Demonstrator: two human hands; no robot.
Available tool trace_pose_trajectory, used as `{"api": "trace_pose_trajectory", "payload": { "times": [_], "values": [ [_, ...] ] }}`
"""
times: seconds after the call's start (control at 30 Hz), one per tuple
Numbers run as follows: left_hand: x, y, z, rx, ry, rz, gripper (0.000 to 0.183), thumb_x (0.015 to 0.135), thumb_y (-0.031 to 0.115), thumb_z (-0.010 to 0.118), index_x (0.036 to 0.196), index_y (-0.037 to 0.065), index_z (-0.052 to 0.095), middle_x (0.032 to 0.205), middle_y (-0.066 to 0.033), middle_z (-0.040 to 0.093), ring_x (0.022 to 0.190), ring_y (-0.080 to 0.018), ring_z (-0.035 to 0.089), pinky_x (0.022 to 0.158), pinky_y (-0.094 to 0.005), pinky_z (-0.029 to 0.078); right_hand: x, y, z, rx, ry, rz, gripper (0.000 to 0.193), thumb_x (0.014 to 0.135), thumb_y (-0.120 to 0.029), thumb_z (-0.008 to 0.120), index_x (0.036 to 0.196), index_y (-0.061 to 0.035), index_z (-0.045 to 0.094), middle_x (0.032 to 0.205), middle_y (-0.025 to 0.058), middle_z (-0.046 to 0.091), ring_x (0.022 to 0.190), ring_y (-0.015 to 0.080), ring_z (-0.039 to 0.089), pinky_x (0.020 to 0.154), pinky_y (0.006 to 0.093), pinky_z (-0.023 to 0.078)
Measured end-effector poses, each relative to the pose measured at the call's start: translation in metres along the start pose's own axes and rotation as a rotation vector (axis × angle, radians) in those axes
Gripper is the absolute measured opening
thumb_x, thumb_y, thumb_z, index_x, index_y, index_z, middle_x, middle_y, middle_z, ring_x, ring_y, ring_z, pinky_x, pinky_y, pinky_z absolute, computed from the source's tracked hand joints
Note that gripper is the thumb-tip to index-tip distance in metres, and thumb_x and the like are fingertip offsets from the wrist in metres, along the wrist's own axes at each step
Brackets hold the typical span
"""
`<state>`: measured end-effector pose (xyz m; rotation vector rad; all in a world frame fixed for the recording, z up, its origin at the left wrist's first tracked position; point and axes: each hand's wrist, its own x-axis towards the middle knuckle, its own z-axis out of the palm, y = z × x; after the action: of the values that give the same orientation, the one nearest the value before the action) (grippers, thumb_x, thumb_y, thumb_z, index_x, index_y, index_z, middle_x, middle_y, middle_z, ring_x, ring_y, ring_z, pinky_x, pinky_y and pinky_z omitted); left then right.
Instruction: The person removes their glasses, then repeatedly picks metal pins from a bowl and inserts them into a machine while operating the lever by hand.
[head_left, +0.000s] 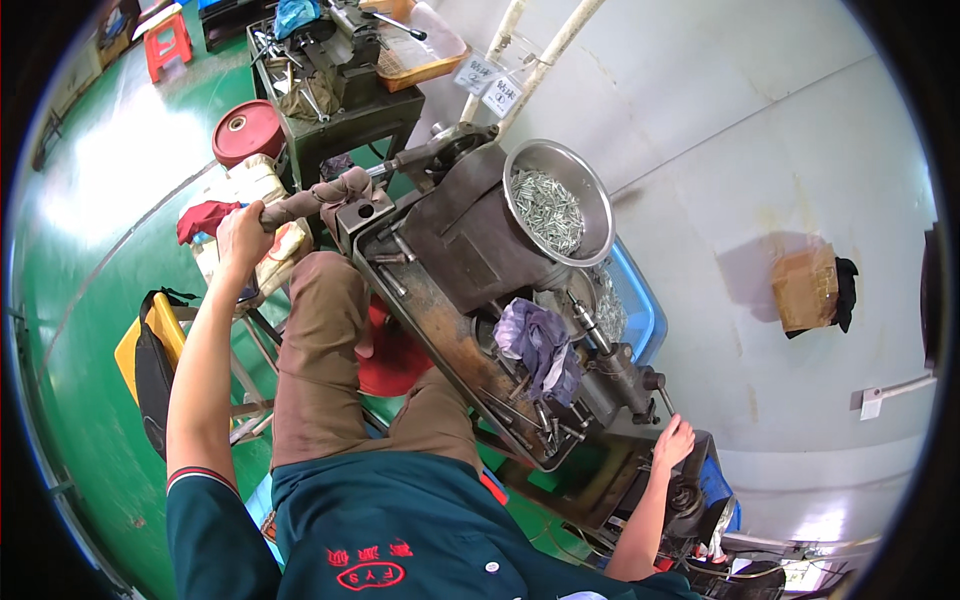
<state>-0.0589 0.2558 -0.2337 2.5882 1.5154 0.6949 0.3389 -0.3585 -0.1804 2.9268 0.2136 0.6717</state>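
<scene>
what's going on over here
A person, apparently seated, is at a bench-mounted machine. Their left hand grips the end of a cloth-wrapped bar, while the right hand is at the end of a thin metal handle; how firmly it holds that is hard to tell. A steel bowl of small metal pieces sits on the machine, and a purple rag lies lower down.

We wear brown trousers (318, 390) and a dark teal shirt (430, 510) with a red oval emblem (371, 575); behind our left hand (243, 238), the sleeve (218, 535) has red-and-white trim.
</scene>
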Motion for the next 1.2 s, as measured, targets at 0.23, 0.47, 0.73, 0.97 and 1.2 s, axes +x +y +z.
{"api": "trace_pose_trajectory", "payload": {
  "times": [0.23, 0.47, 0.73, 0.97, 1.2],
  "values": [
    [-0.002, 0.002, -0.001, -0.01, 0.004, -0.002, 0.013, 0.063, 0.015, 0.059, 0.07, 0.004, 0.055, 0.062, -0.0183, 0.055, 0.063, -0.0331, 0.056, 0.056, -0.0406, 0.043, -0.029, -0.004, -0.029, 0.068, -0.034, -0.021, 0.051, 0.078, -0.048, 0.045, 0.06, -0.0007, 0.052, 0.058, 0.0191, 0.054, 0.058, 0.0383, 0.052, 0.052, 0.0468, 0.039],
    [-0.002, 0.002, -0.001, -0.008, 0.0, -0.005, 0.018, 0.061, 0.018, 0.062, 0.069, 0.004, 0.055, 0.063, -0.0178, 0.055, 0.063, -0.0329, 0.055, 0.057, -0.0402, 0.043, -0.037, -0.013, -0.033, 0.016, 0.013, -0.005, 0.052, 0.077, -0.049, 0.046, 0.059, -0.0008, 0.053, 0.056, 0.02, 0.053, 0.056, 0.0384, 0.053, 0.052, 0.0471, 0.039],
    [0.0, -0.001, 0.002, -0.038, 0.028, 0.008, 0.019, 0.06, 0.019, 0.063, 0.068, 0.004, 0.055, 0.061, -0.0178, 0.055, 0.062, -0.0333, 0.055, 0.056, -0.0396, 0.043, -0.036, -0.016, -0.034, 0.022, -0.003, 0.012, 0.053, 0.077, -0.049, 0.046, 0.059, -0.0003, 0.053, 0.058, 0.0203, 0.054, 0.057, 0.0385, 0.053, 0.052, 0.0473, 0.039],
    [0.0, 0.002, 0.003, -0.081, 0.019, 0.043, 0.025, 0.061, 0.024, 0.067, 0.067, 0.003, 0.055, 0.06, -0.018, 0.055, 0.06, -0.034, 0.055, 0.055, -0.04, 0.043, -0.036, -0.015, -0.038, 0.001, -0.033, 0.047, 0.052, 0.077, -0.049, 0.046, 0.06, 0.0001, 0.055, 0.059, 0.021, 0.054, 0.058, 0.039, 0.053, 0.053, 0.0475, 0.04],
    [0.0, 0.003, -0.002, -0.081, 0.015, 0.057, 0.012, 0.061, 0.013, 0.059, 0.065, 0.003, 0.054, 0.058, -0.0171, 0.054, 0.059, -0.0326, 0.054, 0.053, -0.04, 0.041, -0.035, -0.021, -0.043, 0.034, -0.128, 0.079, 0.056, 0.078, -0.052, 0.042, 0.064, 0.001, 0.055, 0.064, 0.0228, 0.055, 0.064, 0.0401, 0.054, 0.06, 0.0475, 0.04]
  ]
}}
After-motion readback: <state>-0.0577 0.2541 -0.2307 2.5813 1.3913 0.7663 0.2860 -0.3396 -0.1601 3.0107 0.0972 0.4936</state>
